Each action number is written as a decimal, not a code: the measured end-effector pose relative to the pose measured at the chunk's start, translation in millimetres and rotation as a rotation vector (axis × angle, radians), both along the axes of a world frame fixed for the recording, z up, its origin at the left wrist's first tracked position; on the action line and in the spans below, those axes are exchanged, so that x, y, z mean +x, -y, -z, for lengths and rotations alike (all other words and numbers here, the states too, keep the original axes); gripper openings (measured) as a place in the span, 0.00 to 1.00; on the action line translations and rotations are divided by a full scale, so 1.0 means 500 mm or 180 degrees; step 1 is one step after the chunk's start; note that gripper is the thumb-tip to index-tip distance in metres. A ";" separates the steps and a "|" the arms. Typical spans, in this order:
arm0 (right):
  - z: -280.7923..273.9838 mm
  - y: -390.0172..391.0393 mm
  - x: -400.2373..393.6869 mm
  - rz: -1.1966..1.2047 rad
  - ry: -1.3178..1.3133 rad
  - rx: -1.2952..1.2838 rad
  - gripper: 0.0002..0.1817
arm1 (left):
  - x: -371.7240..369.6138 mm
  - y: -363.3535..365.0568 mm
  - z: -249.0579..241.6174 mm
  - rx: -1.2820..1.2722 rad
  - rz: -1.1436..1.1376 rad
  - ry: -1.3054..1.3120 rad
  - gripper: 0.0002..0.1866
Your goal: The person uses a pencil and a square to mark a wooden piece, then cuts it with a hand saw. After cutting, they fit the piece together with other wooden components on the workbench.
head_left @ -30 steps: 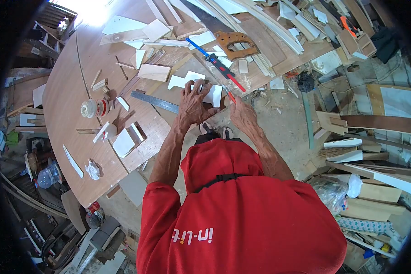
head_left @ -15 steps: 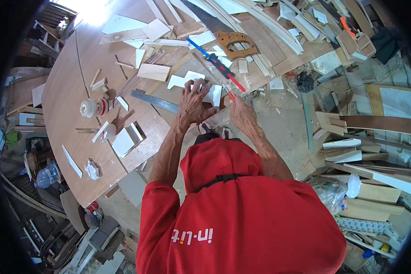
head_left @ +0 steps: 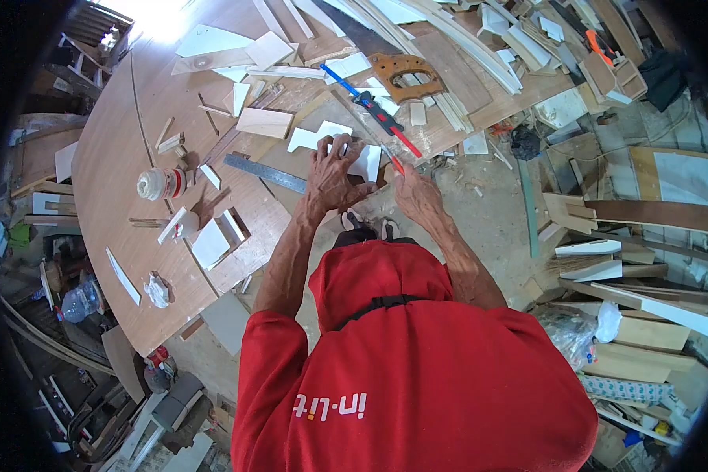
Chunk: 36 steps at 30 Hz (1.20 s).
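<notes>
My left hand lies over a white-faced board piece at the table's near edge. Its fingers are bent on top and the thumb is spread toward the right side, gripping the piece against the table. My right hand is closed around a slim tool with a red handle. The tool's narrow front end meets the right edge of the piece; its exact kind is too small to make out. Just beyond my left fingers is a notched white offcut. A steel ruler lies left of my left hand.
Beyond my hands are a wooden-handled handsaw and a blue, black and red tool. Jars, one a white-lidded jar, and offcuts sit on the wooden table. Stacked boards stand on the right.
My right hand and the red-handled tool have shifted very slightly left along the piece's edge. My left hand stays in nearly the same place on the piece.
</notes>
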State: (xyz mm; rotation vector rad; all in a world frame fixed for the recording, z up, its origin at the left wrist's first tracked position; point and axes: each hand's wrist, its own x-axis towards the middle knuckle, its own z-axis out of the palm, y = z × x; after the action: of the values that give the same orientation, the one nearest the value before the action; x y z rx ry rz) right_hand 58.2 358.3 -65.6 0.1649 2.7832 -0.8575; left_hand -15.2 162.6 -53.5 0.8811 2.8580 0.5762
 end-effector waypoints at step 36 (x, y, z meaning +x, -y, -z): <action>0.040 -0.013 -0.017 0.1184 0.0470 -0.1653 0.22 | 0.011 -0.037 -0.023 0.0172 0.0102 0.0139 0.52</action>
State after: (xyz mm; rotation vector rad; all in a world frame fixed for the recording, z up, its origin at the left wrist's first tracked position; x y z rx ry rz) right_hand 49.6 364.7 -85.4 0.6342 2.3305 -1.5489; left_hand -9.7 181.0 -42.1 0.9090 2.7966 0.6636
